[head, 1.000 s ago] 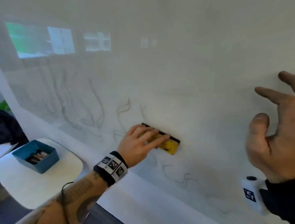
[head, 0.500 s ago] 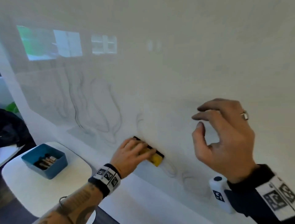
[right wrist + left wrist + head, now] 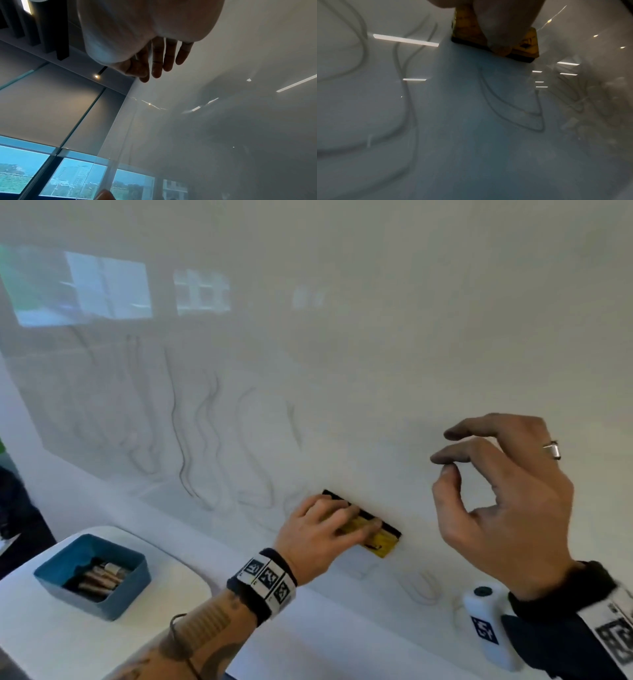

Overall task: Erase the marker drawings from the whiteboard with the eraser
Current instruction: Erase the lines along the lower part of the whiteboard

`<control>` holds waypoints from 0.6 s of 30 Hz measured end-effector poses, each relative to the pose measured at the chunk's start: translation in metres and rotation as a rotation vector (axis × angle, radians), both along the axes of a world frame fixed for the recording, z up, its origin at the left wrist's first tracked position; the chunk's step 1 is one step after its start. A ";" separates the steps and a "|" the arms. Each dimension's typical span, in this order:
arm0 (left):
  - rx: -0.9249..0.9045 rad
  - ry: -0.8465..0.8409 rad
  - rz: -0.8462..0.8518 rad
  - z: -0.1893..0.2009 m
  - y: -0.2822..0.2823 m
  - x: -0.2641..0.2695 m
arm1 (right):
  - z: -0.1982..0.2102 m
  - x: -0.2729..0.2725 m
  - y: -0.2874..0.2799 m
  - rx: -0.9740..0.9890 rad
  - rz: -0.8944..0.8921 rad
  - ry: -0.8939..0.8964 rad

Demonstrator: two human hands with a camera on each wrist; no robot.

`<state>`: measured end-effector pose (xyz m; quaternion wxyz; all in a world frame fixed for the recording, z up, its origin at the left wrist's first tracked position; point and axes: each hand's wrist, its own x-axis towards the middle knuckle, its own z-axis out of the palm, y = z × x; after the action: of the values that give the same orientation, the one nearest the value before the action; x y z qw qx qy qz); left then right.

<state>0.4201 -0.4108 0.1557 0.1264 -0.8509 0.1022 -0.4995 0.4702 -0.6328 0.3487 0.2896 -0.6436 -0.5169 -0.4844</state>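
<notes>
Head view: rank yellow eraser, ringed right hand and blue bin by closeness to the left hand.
1. Yellow block eraser with black felt: under the left hand, pressed to the whiteboard.
2. Right hand with a ring: to the right, clear of the eraser, holding nothing.
3. Blue plastic bin of markers: far left, on the white table.

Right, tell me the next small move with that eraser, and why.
Probably slide the eraser down and to the right. The left hand presses it flat on the whiteboard, and faint marker loops sit just below and right of it. More wavy lines wait to the left. The right hand holds nothing.
</notes>
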 end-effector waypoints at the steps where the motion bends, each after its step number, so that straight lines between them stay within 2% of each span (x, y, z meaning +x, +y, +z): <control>1: 0.006 -0.002 -0.012 0.007 0.008 0.000 | 0.002 -0.001 0.000 -0.007 -0.017 -0.003; 3: -0.070 -0.073 -0.013 0.037 0.029 -0.002 | 0.006 -0.002 -0.004 -0.004 -0.056 -0.008; 7: -0.397 -0.267 -0.012 0.152 0.095 -0.015 | 0.003 -0.006 -0.001 0.010 -0.133 0.051; 9: -0.465 -0.325 -0.002 0.181 0.111 -0.014 | -0.002 -0.008 0.011 0.007 -0.130 0.070; 11: -0.473 -0.311 -0.018 0.157 0.101 -0.011 | -0.004 -0.011 0.024 0.009 -0.116 0.072; 13: -0.394 -0.206 -0.025 0.087 0.084 -0.012 | 0.000 -0.015 0.037 0.027 -0.116 0.071; 16: -0.150 0.046 0.005 -0.021 0.080 -0.028 | 0.013 -0.017 0.054 0.014 -0.151 0.075; 18: -0.065 0.103 -0.007 -0.039 0.090 -0.032 | 0.024 -0.016 0.060 -0.011 -0.171 0.053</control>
<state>0.3884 -0.3208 0.1167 0.0913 -0.8789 0.0954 -0.4583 0.4546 -0.5732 0.3722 0.2571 -0.6996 -0.4548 -0.4874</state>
